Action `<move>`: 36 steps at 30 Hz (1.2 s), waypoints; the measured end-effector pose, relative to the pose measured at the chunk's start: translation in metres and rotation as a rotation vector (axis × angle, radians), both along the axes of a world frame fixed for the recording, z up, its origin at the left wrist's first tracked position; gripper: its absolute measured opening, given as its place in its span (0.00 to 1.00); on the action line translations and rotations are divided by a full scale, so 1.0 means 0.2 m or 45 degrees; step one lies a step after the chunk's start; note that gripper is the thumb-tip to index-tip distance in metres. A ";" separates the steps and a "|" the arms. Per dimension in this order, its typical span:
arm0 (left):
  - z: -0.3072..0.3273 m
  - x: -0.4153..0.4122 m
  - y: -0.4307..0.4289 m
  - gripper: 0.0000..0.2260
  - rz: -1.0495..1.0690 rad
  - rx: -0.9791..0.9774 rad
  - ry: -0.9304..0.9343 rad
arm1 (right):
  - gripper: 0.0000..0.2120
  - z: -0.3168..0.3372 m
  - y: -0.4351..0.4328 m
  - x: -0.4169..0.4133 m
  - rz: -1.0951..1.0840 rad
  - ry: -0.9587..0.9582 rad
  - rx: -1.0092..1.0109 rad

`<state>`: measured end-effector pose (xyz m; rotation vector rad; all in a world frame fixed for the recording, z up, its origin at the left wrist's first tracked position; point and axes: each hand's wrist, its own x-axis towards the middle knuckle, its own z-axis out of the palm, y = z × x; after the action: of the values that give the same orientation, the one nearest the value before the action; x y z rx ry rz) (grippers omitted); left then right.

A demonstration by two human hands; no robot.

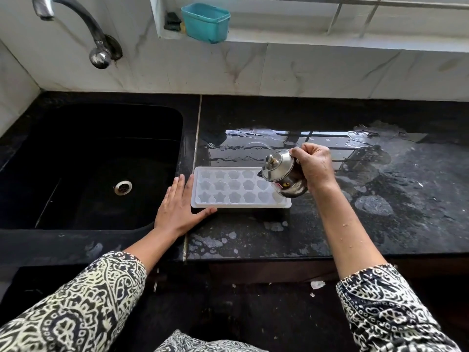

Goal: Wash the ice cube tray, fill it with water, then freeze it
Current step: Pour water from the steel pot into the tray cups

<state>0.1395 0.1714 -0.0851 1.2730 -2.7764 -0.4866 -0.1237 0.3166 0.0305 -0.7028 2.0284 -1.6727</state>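
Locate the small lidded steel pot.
Head view, centre-right: the right hand holds the steel pot tilted over the white plastic ice cube tray's right end.

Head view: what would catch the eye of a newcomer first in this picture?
The small steel pot, gripped by the right hand, tilts over the right end of the white ice cube tray on the wet black counter. The left hand lies flat at the tray's left end, beside the dark sink.

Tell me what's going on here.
A person is working on a white ice cube tray lying on the wet black counter beside the sink. The right hand grips a small lidded steel pot, tilted over the tray's right end. The left hand rests flat against the tray's left edge, steadying it.
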 end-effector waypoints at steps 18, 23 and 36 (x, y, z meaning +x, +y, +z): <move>-0.02 0.00 0.00 0.53 0.009 -0.014 0.041 | 0.18 -0.04 -0.04 -0.02 0.029 0.034 0.003; -0.01 0.00 0.00 0.53 0.006 -0.009 0.045 | 0.19 -0.04 -0.03 -0.02 0.025 0.035 -0.008; -0.01 -0.01 0.01 0.53 0.020 -0.009 0.058 | 0.19 -0.04 -0.03 -0.02 0.013 0.047 0.000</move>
<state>0.1384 0.1726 -0.0872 1.2650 -2.7267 -0.4983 -0.1278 0.3096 0.0233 -0.7478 2.0463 -1.6661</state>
